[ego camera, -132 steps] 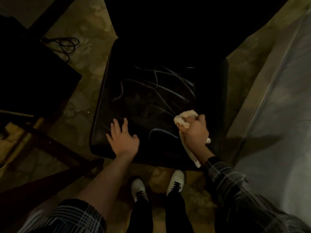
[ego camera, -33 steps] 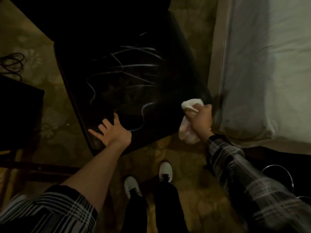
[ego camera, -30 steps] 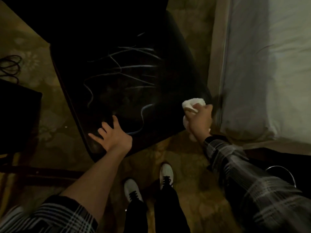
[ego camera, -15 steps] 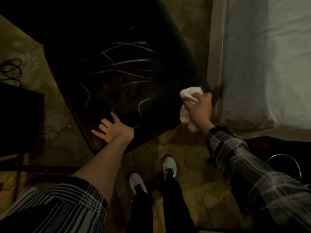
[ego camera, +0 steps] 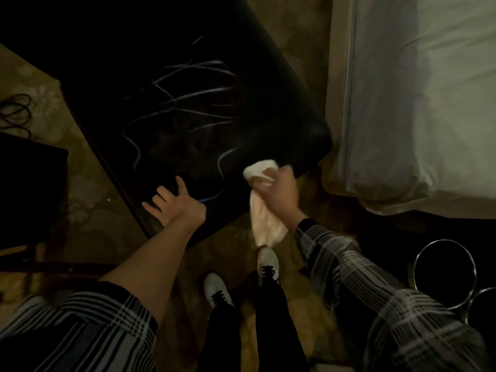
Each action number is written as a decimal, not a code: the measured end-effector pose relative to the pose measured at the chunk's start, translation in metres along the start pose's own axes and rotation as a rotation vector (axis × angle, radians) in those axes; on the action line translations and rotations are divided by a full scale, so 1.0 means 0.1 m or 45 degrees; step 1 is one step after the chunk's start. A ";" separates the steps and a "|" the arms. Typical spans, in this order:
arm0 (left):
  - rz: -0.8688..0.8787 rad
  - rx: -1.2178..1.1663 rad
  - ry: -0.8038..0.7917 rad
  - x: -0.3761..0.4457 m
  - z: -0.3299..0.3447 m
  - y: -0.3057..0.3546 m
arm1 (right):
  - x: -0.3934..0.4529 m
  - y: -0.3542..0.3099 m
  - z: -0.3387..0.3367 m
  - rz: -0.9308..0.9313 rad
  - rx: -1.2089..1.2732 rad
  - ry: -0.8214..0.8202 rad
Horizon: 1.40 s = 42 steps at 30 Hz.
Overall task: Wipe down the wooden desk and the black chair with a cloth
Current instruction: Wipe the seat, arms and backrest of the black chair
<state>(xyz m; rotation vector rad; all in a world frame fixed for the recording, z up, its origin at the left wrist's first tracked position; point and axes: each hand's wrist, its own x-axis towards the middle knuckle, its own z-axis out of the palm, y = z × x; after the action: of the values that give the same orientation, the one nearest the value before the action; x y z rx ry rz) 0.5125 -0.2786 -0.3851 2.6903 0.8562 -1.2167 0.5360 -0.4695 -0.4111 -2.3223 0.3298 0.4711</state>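
Note:
The black chair seat (ego camera: 188, 108) fills the upper middle, glossy, with pale streaks across it. My left hand (ego camera: 174, 205) lies flat on the seat's near left corner, fingers spread. My right hand (ego camera: 279, 194) grips a white cloth (ego camera: 264, 210). The bunched top of the cloth touches the seat's near edge, and its loose tail hangs down past the edge toward the floor. Dark wooden furniture (ego camera: 29, 189) shows at the far left; I cannot tell whether it is the desk.
A bed with a pale sheet (ego camera: 418, 103) stands close on the right of the chair. Two metal-rimmed round objects (ego camera: 445, 272) sit at the lower right. A black cable (ego camera: 16, 114) lies coiled on the patterned floor at left. My feet (ego camera: 241, 280) stand just below the seat.
My right hand has slid the cloth leftward along the seat's near edge from its right corner, and the cloth's tail hangs lower. My left hand stays flat on the near left corner.

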 end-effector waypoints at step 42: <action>-0.515 -2.054 -0.555 0.78 1.21 -1.01 | -0.18 -0.82 0.97 -0.236 -0.535 0.019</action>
<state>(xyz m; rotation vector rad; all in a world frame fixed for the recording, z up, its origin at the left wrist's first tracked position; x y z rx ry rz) 0.4208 -0.1908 -0.5070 0.9660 1.4044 -0.5374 0.5272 -0.3419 -0.4173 -2.7324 0.0184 0.4654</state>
